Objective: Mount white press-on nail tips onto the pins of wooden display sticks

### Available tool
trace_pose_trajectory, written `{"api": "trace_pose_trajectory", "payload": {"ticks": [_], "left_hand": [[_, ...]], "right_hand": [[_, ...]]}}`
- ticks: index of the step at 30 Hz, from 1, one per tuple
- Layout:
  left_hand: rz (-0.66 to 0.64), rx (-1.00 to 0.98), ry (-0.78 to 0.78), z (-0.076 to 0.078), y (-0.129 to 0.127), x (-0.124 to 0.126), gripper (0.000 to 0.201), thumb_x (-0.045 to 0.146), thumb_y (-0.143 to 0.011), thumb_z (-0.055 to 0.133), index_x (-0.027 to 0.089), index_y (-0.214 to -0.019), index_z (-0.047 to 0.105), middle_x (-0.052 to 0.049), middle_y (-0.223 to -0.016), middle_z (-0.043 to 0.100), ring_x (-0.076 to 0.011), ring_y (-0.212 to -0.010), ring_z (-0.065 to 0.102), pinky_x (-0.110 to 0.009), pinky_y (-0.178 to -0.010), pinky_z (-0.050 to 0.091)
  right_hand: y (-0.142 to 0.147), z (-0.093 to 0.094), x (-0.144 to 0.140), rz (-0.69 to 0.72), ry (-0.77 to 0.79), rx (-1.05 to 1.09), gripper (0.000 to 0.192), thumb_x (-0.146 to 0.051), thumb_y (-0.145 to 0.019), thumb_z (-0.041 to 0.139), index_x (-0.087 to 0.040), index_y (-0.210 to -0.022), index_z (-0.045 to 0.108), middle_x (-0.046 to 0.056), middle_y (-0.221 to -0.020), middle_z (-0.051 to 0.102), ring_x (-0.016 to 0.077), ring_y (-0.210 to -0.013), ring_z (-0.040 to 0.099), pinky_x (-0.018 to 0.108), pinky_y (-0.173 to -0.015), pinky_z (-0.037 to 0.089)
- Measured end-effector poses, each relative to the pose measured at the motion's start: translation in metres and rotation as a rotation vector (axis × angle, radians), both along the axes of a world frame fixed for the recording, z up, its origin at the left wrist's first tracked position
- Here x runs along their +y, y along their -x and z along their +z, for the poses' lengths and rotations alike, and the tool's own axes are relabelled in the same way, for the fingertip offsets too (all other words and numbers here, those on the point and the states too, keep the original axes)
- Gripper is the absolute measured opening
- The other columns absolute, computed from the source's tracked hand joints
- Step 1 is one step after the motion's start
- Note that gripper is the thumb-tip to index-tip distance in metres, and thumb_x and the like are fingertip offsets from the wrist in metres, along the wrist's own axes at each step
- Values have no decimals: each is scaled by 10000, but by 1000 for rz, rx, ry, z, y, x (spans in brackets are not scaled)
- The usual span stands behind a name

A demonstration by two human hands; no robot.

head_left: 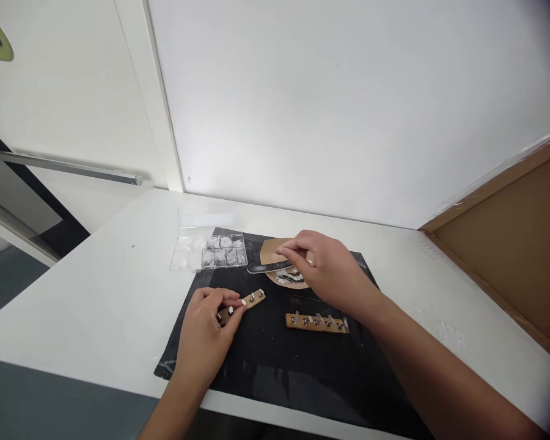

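My left hand (211, 330) is closed on a narrow brown strip (258, 297) with round metal studs and small white nail-shaped pieces. One white piece (244, 302) shows at its fingertips; part of the strip is hidden under the fingers. Above a tan card (271, 249), my right hand (325, 263) is closed in a pinch, and whatever it holds is too small to make out. Beneath that hand, a dark, flat nail file (261, 267) lies across the card, beside black and white smears (289, 277). A second brown strip (318, 324) carries studs and clear and white pieces.
A clear compartment box (224, 252) with whitish contents sits at the back left, beside a clear plastic bag (187, 247). Under the work lies a black mat (266, 366) on a white table (105, 287). A white wall (302, 122) rises behind, and a brown panel (508, 244) stands right.
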State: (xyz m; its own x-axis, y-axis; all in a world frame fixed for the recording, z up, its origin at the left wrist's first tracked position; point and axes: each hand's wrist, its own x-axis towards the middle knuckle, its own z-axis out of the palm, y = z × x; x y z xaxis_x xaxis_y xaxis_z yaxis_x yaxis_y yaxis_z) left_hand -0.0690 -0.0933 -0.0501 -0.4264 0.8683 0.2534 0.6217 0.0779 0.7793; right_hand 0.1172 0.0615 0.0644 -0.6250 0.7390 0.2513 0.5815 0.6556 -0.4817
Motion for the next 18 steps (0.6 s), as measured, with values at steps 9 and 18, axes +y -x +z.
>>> {"api": "trace_pose_trajectory", "payload": {"ticks": [9,18], "left_hand": [[39,20,22,1,4,-3,147,390,-914,739,275,-1004,760,-38,-1005,796,-261,-944,764,-403,-820,638],[27,67,43,5,7,-5,226,452,-903,759,288,-1058,760,-35,-1047,834,-266,-923,809,-380,-775,670]], "right_hand": [[-55,-16,-7,-144,-190,232,210,-380,-1069,609,-273,-958,753,29,-902,720,224,-852,673,365,-795,485],[-90,-30,5,-438,-354,341,261,-341,-1101,497,-288,-1118,752,49,-1015,783,261,-952,735,437,-899,528]]}}
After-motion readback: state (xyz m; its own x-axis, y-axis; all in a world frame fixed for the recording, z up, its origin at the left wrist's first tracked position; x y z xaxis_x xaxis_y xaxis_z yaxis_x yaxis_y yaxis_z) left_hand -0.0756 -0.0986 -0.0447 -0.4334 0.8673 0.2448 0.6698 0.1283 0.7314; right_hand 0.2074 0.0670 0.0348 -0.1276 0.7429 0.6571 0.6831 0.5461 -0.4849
